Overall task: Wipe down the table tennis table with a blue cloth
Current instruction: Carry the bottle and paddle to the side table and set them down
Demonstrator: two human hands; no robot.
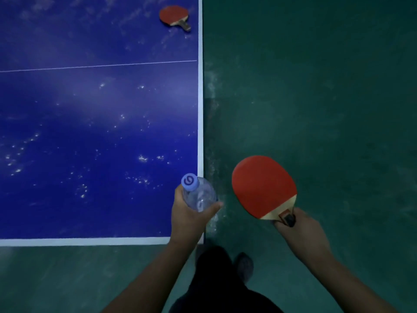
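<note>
Bare forearms, dark trousers, dark shoe

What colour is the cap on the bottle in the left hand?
Light blue with a swirl mark, on the bottle cap; head view shows it.

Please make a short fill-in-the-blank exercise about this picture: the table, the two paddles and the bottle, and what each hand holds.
1. The left hand holds a clear bottle with a ____ cap.
2. The right hand holds a red paddle over the ____.
3. A second paddle lies on the ____.
4. The cloth is ____ in this view.

Missing words: blue; floor; table; not visible
</note>
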